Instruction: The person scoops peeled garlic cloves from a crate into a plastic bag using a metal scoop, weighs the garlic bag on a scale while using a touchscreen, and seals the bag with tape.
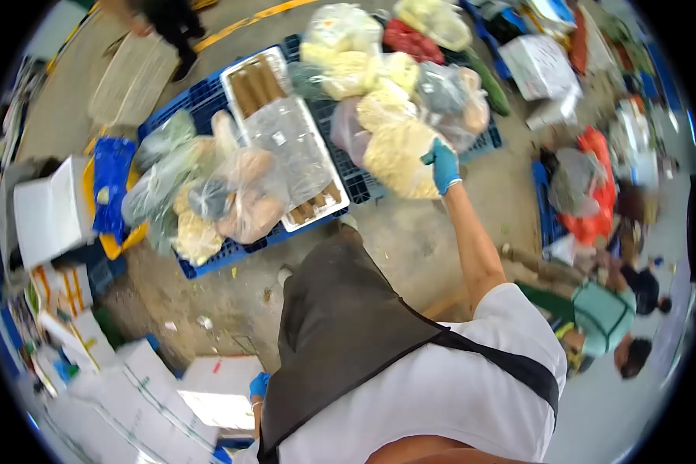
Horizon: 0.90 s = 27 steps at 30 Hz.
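My right hand (444, 165), in a blue glove, is closed on the edge of a clear plastic bag of pale yellow food (398, 155) at the near side of a pile of bags. My left hand (260, 384), also blue-gloved, hangs low beside the dark apron; its fingers are too small to make out, and a white box (220, 379) stands close by. Left of the pile lies a white foam tray (339, 174) holding brown items partly under clear plastic. Another group of clear bags (251, 182) sits left of the tray.
Blue pallets (209, 100) lie under the goods. White cartons (131, 402) stand at the lower left, an open foam box (52, 209) at the left. A person in dark trousers (174, 31) is at the top left; people (603, 309) are at the right. Red bags (591, 224) lie at right.
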Each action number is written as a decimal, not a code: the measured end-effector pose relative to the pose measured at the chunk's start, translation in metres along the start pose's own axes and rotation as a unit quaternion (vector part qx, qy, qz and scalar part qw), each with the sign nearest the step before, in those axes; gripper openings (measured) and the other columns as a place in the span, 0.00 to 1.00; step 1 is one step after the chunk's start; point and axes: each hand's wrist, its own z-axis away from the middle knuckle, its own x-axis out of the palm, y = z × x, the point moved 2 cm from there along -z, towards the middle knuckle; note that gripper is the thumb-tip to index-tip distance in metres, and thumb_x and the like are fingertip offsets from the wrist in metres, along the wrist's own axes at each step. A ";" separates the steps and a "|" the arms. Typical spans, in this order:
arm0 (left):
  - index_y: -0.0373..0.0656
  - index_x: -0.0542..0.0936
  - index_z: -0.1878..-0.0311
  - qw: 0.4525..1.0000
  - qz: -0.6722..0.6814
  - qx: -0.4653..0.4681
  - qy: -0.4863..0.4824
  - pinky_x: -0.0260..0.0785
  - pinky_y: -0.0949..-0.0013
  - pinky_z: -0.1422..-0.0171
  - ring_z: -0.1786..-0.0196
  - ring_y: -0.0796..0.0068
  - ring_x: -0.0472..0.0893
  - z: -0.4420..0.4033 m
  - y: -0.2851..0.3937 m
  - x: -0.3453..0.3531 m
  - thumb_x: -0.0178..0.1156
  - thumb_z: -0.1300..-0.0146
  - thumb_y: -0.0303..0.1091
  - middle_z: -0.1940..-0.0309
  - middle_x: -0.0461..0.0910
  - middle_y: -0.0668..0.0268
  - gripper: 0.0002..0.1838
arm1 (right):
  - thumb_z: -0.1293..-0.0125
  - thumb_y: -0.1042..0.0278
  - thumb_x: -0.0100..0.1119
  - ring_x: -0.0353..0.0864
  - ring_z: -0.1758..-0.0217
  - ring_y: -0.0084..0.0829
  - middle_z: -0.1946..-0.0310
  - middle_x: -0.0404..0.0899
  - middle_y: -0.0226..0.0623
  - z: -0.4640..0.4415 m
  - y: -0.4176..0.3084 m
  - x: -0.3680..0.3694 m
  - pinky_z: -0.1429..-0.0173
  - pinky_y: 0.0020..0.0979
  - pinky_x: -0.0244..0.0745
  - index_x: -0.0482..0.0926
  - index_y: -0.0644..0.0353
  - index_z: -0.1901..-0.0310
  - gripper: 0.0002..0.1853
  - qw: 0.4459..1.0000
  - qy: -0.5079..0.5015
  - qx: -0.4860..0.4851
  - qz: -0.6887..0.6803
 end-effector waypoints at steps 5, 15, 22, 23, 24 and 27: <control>0.46 0.73 0.73 0.763 0.622 -0.140 -0.107 0.61 0.76 0.78 0.82 0.79 0.69 0.049 0.066 0.032 0.54 0.36 0.33 0.83 0.67 0.73 0.08 | 0.30 0.59 0.47 0.78 0.60 0.28 0.65 0.83 0.40 -0.115 0.098 -0.001 0.53 0.33 0.74 0.82 0.62 0.60 0.17 0.935 -0.039 -0.158 0.316; 0.40 0.79 0.58 0.828 0.535 -0.075 0.152 0.69 0.75 0.71 0.71 0.77 0.79 0.090 0.076 0.077 0.58 0.36 0.38 0.70 0.80 0.67 0.11 | 0.38 0.75 0.48 0.79 0.71 0.33 0.63 0.83 0.43 0.053 0.099 0.250 0.64 0.30 0.78 0.75 0.62 0.47 0.17 0.883 -0.391 0.211 0.151; 0.44 0.79 0.77 0.926 0.080 -0.011 0.368 0.72 0.58 0.71 0.75 0.55 0.79 0.150 -0.163 0.280 0.59 0.51 0.32 0.78 0.78 0.55 0.04 | 0.33 0.73 0.49 0.80 0.68 0.28 0.63 0.81 0.38 0.391 0.094 0.416 0.66 0.26 0.76 0.74 0.60 0.45 0.16 0.695 -0.666 0.182 0.201; 0.43 0.78 0.78 0.933 0.109 -0.166 0.302 0.73 0.51 0.69 0.73 0.47 0.79 0.135 -0.202 0.350 0.58 0.57 0.31 0.77 0.78 0.49 0.03 | 0.34 0.74 0.51 0.79 0.69 0.26 0.64 0.80 0.38 0.427 0.116 0.424 0.65 0.25 0.76 0.75 0.62 0.46 0.15 0.644 -0.702 0.252 0.168; 0.43 0.77 0.80 0.925 0.134 -0.123 0.333 0.73 0.51 0.70 0.75 0.46 0.79 0.193 -0.190 0.334 0.56 0.57 0.28 0.78 0.77 0.49 0.02 | 0.33 0.72 0.51 0.79 0.69 0.27 0.65 0.81 0.36 0.466 0.123 0.430 0.64 0.26 0.77 0.75 0.61 0.46 0.14 0.582 -0.770 0.190 0.181; 0.47 0.67 0.84 0.356 0.876 0.005 0.324 0.57 0.64 0.84 0.87 0.67 0.66 0.201 -0.246 0.493 0.53 0.45 0.26 0.88 0.65 0.67 0.13 | 0.33 0.71 0.52 0.80 0.70 0.26 0.65 0.81 0.33 0.574 0.138 0.452 0.66 0.25 0.76 0.77 0.62 0.49 0.13 0.491 -0.768 0.198 0.361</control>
